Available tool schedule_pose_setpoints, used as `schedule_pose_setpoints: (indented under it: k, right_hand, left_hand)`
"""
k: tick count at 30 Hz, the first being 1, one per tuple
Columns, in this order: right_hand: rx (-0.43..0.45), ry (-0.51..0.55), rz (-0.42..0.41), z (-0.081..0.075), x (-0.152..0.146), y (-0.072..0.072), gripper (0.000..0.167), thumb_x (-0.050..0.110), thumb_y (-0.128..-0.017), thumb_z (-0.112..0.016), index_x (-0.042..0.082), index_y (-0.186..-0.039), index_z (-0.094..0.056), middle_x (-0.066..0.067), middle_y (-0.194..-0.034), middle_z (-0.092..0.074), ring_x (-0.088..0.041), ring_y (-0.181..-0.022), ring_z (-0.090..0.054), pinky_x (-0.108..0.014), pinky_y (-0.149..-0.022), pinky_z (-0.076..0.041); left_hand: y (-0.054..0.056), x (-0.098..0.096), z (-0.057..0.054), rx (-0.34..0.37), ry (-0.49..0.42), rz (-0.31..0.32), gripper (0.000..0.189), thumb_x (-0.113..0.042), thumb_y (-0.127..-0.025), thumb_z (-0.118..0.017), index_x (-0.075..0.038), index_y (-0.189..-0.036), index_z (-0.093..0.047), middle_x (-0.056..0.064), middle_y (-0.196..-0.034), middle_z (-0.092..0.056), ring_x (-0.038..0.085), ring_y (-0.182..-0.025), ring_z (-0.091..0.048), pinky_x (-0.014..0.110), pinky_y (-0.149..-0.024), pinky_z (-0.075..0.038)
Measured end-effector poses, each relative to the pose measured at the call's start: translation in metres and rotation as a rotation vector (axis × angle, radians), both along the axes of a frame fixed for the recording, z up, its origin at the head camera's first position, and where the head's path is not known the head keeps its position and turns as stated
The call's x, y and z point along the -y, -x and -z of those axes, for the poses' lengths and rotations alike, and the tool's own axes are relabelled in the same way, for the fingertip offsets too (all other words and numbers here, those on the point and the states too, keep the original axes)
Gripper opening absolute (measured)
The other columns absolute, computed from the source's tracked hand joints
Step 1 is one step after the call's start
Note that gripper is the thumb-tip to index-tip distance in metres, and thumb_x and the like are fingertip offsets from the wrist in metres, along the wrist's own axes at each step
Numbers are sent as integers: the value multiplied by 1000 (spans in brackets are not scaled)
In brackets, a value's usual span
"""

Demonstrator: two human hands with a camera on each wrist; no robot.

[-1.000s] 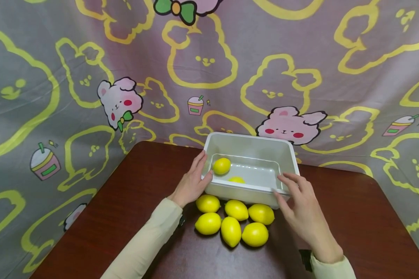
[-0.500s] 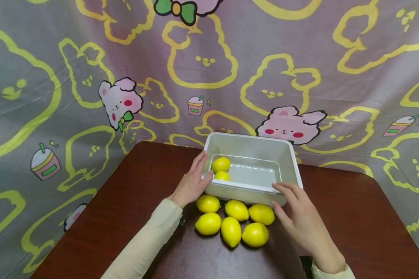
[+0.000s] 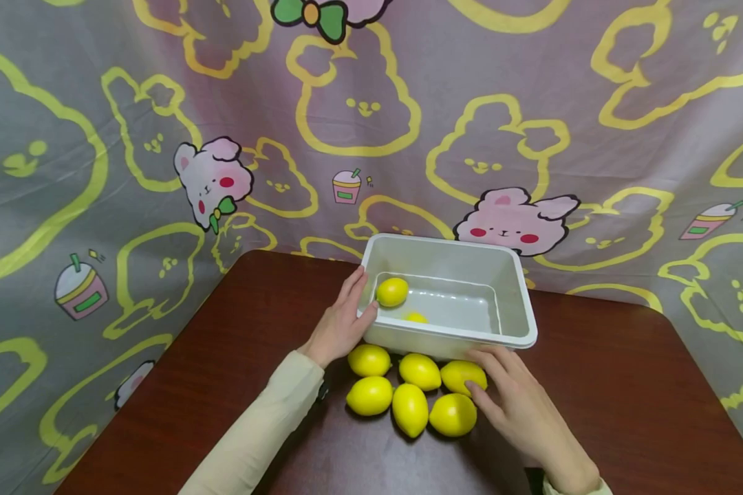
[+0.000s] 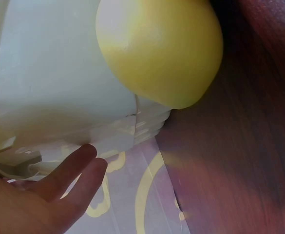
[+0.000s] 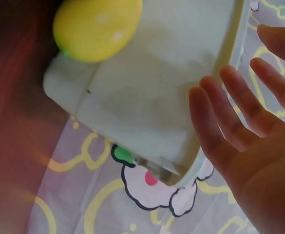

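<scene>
My left hand point(image 3: 336, 330) holds the left rim of a white plastic bin point(image 3: 446, 337). Its fingers lie along the outer wall, with the thumb over the rim. Inside the bin sit one whole lemon point(image 3: 393, 292) on the left and a second lemon point(image 3: 417, 317), mostly hidden by the front wall. Before the bin lie several lemons in two rows. My right hand point(image 3: 520, 402) hovers by the back-right lemon point(image 3: 458, 376), fingers spread and partly overlapping it; contact cannot be told. In the right wrist view its fingers point(image 5: 205, 114) are extended with nothing between them.
A dark reddish-brown table point(image 3: 272, 302) carries the bin and lemons. Behind and on both sides hangs a cartoon-print curtain point(image 3: 359, 103), close to the bin's back edge.
My right hand has moved from the bin's front-right rim down and left toward the lemons. The partly hidden lemon in the bin rolled left, then back right. My left hand has stayed put.
</scene>
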State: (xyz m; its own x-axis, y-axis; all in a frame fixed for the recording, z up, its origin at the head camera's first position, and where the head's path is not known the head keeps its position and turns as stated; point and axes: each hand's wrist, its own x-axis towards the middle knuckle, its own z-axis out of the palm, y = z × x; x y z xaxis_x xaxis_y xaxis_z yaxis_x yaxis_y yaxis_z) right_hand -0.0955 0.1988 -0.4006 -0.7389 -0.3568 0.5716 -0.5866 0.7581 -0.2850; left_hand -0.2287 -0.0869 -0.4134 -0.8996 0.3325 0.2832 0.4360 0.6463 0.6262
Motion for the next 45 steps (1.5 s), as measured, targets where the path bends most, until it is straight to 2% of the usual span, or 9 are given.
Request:
schedule_pose_setpoints:
  k: [7, 15, 23, 28, 33, 45]
  right_hand:
    - [92, -84, 10, 19, 9, -7, 41, 15, -79, -79, 12, -117, -65, 4, -114, -57, -14, -100, -52, -36, -79, -48]
    - [105, -141, 6, 36, 18, -11, 39, 20, -77, -80, 12, -113, -68, 4, -111, -59, -15, -99, -53, -40, -80, -47]
    - [135, -133, -2, 44, 22, -14, 38, 19, -75, -82, 15, -110, -68, 7, -109, -59, -15, -98, -52, -40, -78, -46]
    - [117, -131, -13, 47, 24, -16, 37, 19, -74, -82, 15, -108, -68, 6, -109, -60, -17, -99, -52, -41, -80, -45]
    - [109, -140, -15, 48, 25, -17, 36, 20, -74, -82, 16, -107, -68, 6, -110, -60, -17, -100, -51, -40, -79, -45]
    - [181, -172, -12, 49, 25, -20, 40, 23, -72, -85, 16, -108, -69, 5, -114, -56, -17, -102, -46, -41, -79, -43]
  left_hand:
    - [0, -1, -1, 4, -8, -2, 64, -38, -101, -45, -8, -154, -27, -5, -161, -14, 25, -71, -60, 45, -87, -49]
    - [1, -2, -1, -5, -9, -6, 62, -34, -101, -47, -8, -154, -28, -5, -161, -15, 26, -71, -60, 45, -87, -50]
    - [1, -2, 0, -6, -2, -6, 63, -36, -101, -46, -9, -154, -27, -6, -161, -15, 27, -77, -61, 45, -88, -49]
    - [1, -1, -1, 8, -2, -2, 65, -41, -101, -42, -11, -155, -25, -6, -161, -14, 28, -85, -62, 45, -92, -48]
    - [1, -1, 0, 18, 0, -3, 65, -42, -101, -42, -13, -156, -24, -7, -161, -13, 28, -85, -62, 45, -91, -48]
    - [0, 0, 1, 2, -11, -2, 64, -41, -101, -42, -9, -155, -27, -7, -161, -15, 28, -79, -61, 46, -88, -49]
